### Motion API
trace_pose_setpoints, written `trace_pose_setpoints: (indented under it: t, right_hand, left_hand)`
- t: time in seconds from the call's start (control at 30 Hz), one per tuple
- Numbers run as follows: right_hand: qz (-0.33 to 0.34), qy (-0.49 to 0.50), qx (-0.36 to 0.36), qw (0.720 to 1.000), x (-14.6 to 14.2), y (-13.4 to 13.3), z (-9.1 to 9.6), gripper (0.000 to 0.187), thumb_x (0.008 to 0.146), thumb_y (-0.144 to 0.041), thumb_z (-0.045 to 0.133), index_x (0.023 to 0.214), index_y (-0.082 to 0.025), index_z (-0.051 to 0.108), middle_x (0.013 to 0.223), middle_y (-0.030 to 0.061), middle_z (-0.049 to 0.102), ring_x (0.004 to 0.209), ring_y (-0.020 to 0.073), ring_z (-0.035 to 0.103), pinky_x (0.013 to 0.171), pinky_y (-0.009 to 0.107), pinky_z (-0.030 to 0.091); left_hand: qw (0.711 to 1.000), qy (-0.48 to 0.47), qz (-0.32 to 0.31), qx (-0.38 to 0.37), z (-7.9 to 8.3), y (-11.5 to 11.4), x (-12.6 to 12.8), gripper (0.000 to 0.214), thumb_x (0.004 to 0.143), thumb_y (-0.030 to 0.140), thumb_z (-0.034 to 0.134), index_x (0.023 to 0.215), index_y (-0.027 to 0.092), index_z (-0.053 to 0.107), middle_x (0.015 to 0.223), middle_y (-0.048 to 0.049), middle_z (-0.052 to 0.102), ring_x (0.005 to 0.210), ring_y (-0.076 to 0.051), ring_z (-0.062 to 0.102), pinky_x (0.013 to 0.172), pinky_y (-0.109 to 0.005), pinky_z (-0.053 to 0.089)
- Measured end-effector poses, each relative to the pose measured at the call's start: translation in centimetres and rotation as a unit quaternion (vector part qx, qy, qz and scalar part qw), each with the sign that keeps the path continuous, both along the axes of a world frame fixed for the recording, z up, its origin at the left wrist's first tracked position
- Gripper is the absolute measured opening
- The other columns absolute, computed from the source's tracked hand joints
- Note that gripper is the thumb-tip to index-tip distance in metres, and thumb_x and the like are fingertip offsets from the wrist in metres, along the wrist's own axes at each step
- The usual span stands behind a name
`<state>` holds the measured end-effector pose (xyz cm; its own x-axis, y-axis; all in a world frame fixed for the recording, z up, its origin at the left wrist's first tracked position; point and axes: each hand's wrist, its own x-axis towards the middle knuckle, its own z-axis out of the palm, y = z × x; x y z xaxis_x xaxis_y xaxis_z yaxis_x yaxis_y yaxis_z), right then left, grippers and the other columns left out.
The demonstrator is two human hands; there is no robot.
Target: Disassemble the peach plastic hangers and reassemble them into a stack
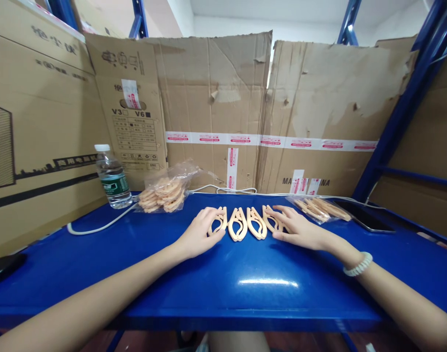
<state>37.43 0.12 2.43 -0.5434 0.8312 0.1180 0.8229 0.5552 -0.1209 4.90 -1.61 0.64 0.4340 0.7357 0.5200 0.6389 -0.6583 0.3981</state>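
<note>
Four hangers, apparently folded, lie flat in a row to the right of the bottle (114, 183) and nearer the person than it. The left hand (202, 232) curves over the leftmost hanger (224, 218), thumb along its near end; the right hand (299, 229) spreads over the rightmost hanger (269, 223), fingers fanned and thumb apart. Both hands touch, but I cannot tell whether either truly grips. The two middle hangers, the second (231, 229) and the third (263, 230), are untouched.

They look like moulded plastic: light, fairly stiff, smooth enough to slide on the blue table (223, 281). The outer limbs seem the surest hold, pinched from both sides; the thin inner arms look likelier to flex or swing. Each is a pale peach teardrop, hollow, rounded at the near end and split at the far end.

Just right of the bottle, a crinkled clear bag (167, 191) holds a heap of similar pieces; well to its right, a flatter bag (321, 209) holds more, with a glossy dark phone (366, 217) beyond. Behind the bottle rises matt, torn cardboard (216, 110); a white cable (102, 228) curls in front.
</note>
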Motion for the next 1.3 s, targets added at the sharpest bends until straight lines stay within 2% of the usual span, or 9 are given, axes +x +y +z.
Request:
trace_pose_setpoints:
  t: [0.1,0.2,0.3,0.37,0.57,1.1,1.3]
  right_hand:
    - [-0.002,-0.024,-0.023,0.999,-0.9,-0.8,-0.2,0.083,0.086,-0.076,0.037,0.153,-0.029,0.023,0.159,0.0143,0.017,0.145,0.0386,0.013,0.115,0.060,0.014]
    - [0.001,-0.049,-0.023,0.999,-2.0,-1.4,-0.6,0.080,0.087,-0.077,0.034,0.153,-0.035,0.018,0.161,0.0099,0.009,0.146,0.0367,0.003,0.113,0.064,0.003]
    - [0.001,-0.067,0.001,0.998,-2.7,-1.7,-1.2,0.076,0.090,-0.075,0.029,0.153,-0.037,0.013,0.161,0.0098,0.007,0.146,0.0348,0.002,0.111,0.068,0.003]
    - [-0.001,-0.073,0.018,0.997,-2.9,-1.7,-1.6,0.073,0.091,-0.074,0.027,0.153,-0.038,0.013,0.160,0.0094,0.009,0.146,0.0351,0.004,0.110,0.069,0.004]
    - [0.012,-0.067,0.043,0.997,-3.3,-1.5,-2.0,0.069,0.092,-0.071,0.031,0.152,-0.040,0.017,0.160,0.0081,0.013,0.145,0.0385,0.011,0.109,0.071,0.007]
    - [0.032,-0.056,0.069,0.996,-3.4,-1.8,-1.9,0.068,0.093,-0.070,0.032,0.152,-0.039,0.016,0.159,0.0098,0.016,0.146,0.0342,0.009,0.110,0.069,0.007]
    - [0.017,-0.075,0.069,0.995,-3.5,-1.5,-2.1,0.068,0.093,-0.071,0.029,0.152,-0.039,0.016,0.159,0.0115,0.015,0.145,0.0357,0.011,0.109,0.069,0.008]
  left_hand:
    - [0.999,0.035,-0.018,-0.016,-0.1,-0.7,0.3,0.046,0.085,0.032,0.059,0.129,0.022,0.054,0.135,-0.0131,0.055,0.129,-0.032,0.045,0.108,-0.054,0.035]
    - [0.995,0.087,-0.030,-0.043,-0.1,-1.5,0.6,0.056,0.087,0.040,0.059,0.140,0.028,0.046,0.151,-0.0124,0.040,0.142,-0.035,0.028,0.113,-0.061,0.023]
    - [0.981,0.173,-0.034,-0.083,0.2,-2.1,0.9,0.062,0.091,0.052,0.050,0.148,0.036,0.032,0.161,-0.0075,0.020,0.147,-0.038,0.007,0.112,-0.067,0.014]
    - [0.970,0.220,-0.039,-0.091,0.4,-2.4,1.0,0.063,0.092,0.058,0.045,0.150,0.039,0.026,0.162,-0.0044,0.013,0.147,-0.038,0.000,0.112,-0.068,0.011]
    - [0.956,0.276,-0.039,-0.087,0.4,-2.5,1.2,0.063,0.093,0.067,0.032,0.150,0.042,0.023,0.162,-0.0036,0.012,0.147,-0.040,0.001,0.111,-0.069,0.009]
    - [0.951,0.298,-0.041,-0.068,0.6,-1.4,0.4,0.062,0.093,0.066,0.032,0.150,0.044,0.022,0.162,-0.0020,0.012,0.147,-0.039,0.003,0.112,-0.066,0.015]
    - [0.952,0.293,-0.035,-0.081,0.4,-0.7,0.5,0.063,0.092,0.069,0.030,0.149,0.046,0.020,0.163,-0.0009,0.009,0.146,-0.042,0.002,0.110,-0.070,0.012]
